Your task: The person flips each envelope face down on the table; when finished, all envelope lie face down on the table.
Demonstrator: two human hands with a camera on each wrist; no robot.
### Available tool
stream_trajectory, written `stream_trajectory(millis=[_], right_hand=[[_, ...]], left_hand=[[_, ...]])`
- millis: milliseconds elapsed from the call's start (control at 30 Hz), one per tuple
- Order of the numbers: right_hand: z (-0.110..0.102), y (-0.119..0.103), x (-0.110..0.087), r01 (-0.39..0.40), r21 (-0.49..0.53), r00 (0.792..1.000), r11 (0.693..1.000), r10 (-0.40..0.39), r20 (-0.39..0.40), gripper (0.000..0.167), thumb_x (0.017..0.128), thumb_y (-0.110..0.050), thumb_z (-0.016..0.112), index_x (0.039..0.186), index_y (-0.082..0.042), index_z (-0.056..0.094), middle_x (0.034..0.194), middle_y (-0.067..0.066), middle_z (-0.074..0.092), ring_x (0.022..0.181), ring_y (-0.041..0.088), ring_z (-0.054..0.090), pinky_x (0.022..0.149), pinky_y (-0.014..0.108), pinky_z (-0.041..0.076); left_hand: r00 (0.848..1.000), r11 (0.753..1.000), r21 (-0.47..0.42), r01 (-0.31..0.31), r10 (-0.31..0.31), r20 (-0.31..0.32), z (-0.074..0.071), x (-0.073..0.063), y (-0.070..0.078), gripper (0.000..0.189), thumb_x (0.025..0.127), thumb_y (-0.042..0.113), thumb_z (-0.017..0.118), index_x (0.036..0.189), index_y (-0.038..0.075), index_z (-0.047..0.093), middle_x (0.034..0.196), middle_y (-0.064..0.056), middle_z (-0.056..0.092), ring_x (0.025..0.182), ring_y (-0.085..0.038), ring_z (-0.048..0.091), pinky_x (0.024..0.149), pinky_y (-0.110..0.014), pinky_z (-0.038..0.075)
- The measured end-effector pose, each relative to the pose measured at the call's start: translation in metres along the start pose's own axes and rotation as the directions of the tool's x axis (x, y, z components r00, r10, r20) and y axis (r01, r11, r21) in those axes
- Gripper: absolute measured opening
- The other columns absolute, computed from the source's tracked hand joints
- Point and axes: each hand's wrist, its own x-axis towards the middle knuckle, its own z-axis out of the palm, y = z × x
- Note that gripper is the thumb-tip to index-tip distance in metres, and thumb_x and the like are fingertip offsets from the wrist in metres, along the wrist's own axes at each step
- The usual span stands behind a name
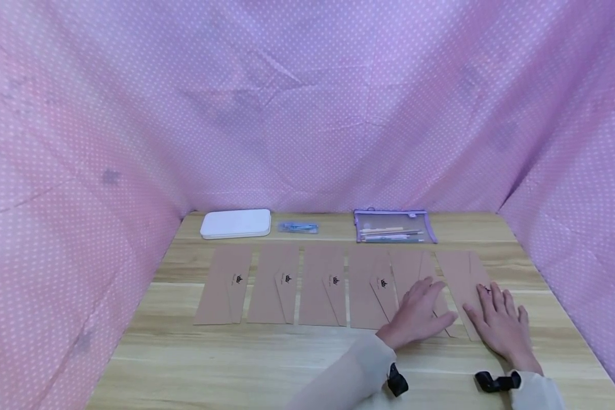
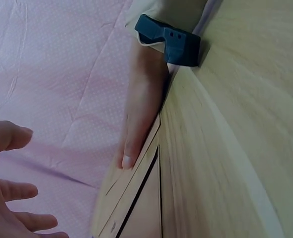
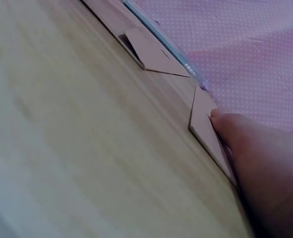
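Observation:
Several brown paper envelopes lie in a row, most showing a small black crown on the flap. My right hand (image 1: 503, 323) rests flat on the rightmost envelope (image 1: 452, 272), fingers spread and partly covering its crown. In the right wrist view, the thumb (image 3: 238, 129) presses on that envelope's edge. Over the envelope second from the right (image 1: 405, 265) is my left hand (image 1: 421, 312), its fingers spread and holding nothing. The left wrist view shows the left fingers (image 2: 20, 191) raised in the air, apart from the paper. The neighbouring envelope (image 1: 366, 285) lies just left of that hand.
Along the back of the wooden table (image 1: 195, 364) lie a white flat case (image 1: 236, 224), a small clear packet with blue items (image 1: 298, 227) and a purple-edged mesh pouch (image 1: 394, 226) of pens. Pink dotted cloth (image 1: 307, 114) hangs behind and at both sides.

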Motion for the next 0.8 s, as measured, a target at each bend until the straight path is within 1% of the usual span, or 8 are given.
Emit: stream_trajectory(millis=[67, 167, 300, 433, 467, 567, 667, 800], right_hand=[[0.0, 0.0, -0.001, 0.002, 0.003, 1.0, 1.0, -0.002, -0.001, 0.072, 0.105, -0.048, 0.034, 0.159, -0.005, 0.013, 0.163, 0.033, 0.007, 0.148, 0.059, 0.002, 0.106, 0.082, 0.004], [0.0, 0.0, -0.002, 0.008, 0.008, 1.0, 1.0, -0.008, -0.009, 0.07, 0.106, -0.046, 0.032, 0.159, -0.004, 0.013, 0.163, 0.033, 0.007, 0.149, 0.058, 0.001, 0.106, 0.082, 0.003], [0.0, 0.0, -0.003, 0.017, 0.011, 1.0, 1.0, -0.016, -0.027, 0.068, 0.106, -0.043, 0.032, 0.159, -0.004, 0.015, 0.163, 0.033, 0.008, 0.149, 0.057, 0.001, 0.107, 0.082, 0.003], [0.001, 0.0, -0.002, 0.022, 0.013, 0.999, 1.0, -0.021, -0.035, 0.067, 0.106, -0.043, 0.032, 0.158, -0.004, 0.016, 0.163, 0.033, 0.009, 0.149, 0.057, 0.002, 0.106, 0.082, 0.004], [0.002, 0.0, -0.002, 0.022, 0.012, 0.999, 1.0, -0.021, -0.036, 0.067, 0.106, -0.043, 0.032, 0.158, -0.004, 0.016, 0.163, 0.033, 0.009, 0.149, 0.057, 0.002, 0.106, 0.082, 0.004], [0.002, 0.0, -0.002, 0.018, 0.01, 0.999, 1.0, -0.018, -0.041, 0.067, 0.106, -0.044, 0.033, 0.158, -0.003, 0.018, 0.162, 0.033, 0.011, 0.148, 0.057, 0.005, 0.106, 0.082, 0.005], [0.002, 0.0, -0.001, 0.014, 0.006, 0.999, 1.0, -0.013, -0.044, 0.068, 0.106, -0.045, 0.033, 0.158, -0.003, 0.018, 0.162, 0.033, 0.011, 0.148, 0.058, 0.006, 0.106, 0.082, 0.005], [0.003, -0.001, -0.001, 0.01, 0.003, 0.999, 1.0, -0.01, -0.042, 0.068, 0.106, -0.045, 0.033, 0.158, -0.003, 0.019, 0.162, 0.033, 0.012, 0.147, 0.058, 0.007, 0.106, 0.082, 0.006]], left_hand=[[1.0, 0.996, -0.087, 0.018, -0.017, 0.004, 0.003, 0.003, 0.003, 0.06, 0.097, 0.045, 0.054, 0.151, 0.022, 0.042, 0.16, -0.002, 0.04, 0.149, -0.015, 0.037, 0.115, -0.035, 0.041], [0.998, 0.971, -0.229, 0.066, -0.065, 0.01, 0.009, 0.008, 0.007, 0.058, 0.097, 0.044, 0.053, 0.15, 0.024, 0.043, 0.16, 0.003, 0.041, 0.148, -0.012, 0.037, 0.116, -0.032, 0.04], [0.988, 0.911, -0.386, 0.146, -0.151, 0.017, 0.014, 0.015, 0.012, 0.055, 0.095, 0.042, 0.055, 0.147, 0.027, 0.046, 0.154, 0.01, 0.047, 0.143, -0.009, 0.043, 0.114, -0.028, 0.041], [0.967, 0.84, -0.486, 0.241, -0.25, 0.048, 0.017, 0.019, 0.016, 0.051, 0.094, 0.041, 0.06, 0.143, 0.031, 0.051, 0.149, 0.013, 0.052, 0.139, -0.008, 0.048, 0.11, -0.029, 0.045], [0.96, 0.816, -0.513, 0.265, -0.271, 0.065, 0.017, 0.02, 0.016, 0.05, 0.094, 0.041, 0.061, 0.142, 0.031, 0.052, 0.147, 0.012, 0.054, 0.136, -0.008, 0.05, 0.109, -0.03, 0.046], [0.939, 0.731, -0.597, 0.33, -0.319, 0.129, 0.019, 0.024, 0.018, 0.049, 0.093, 0.04, 0.062, 0.141, 0.032, 0.053, 0.146, 0.009, 0.056, 0.131, -0.012, 0.055, 0.105, -0.031, 0.048], [0.921, 0.63, -0.681, 0.373, -0.342, 0.188, 0.021, 0.029, 0.019, 0.049, 0.093, 0.036, 0.063, 0.141, 0.028, 0.055, 0.147, 0.002, 0.056, 0.131, -0.016, 0.055, 0.106, -0.032, 0.047], [0.91, 0.484, -0.785, 0.386, -0.337, 0.24, 0.025, 0.035, 0.019, 0.052, 0.094, 0.028, 0.061, 0.144, 0.018, 0.052, 0.151, -0.007, 0.052, 0.14, -0.024, 0.049, 0.113, -0.041, 0.044]])
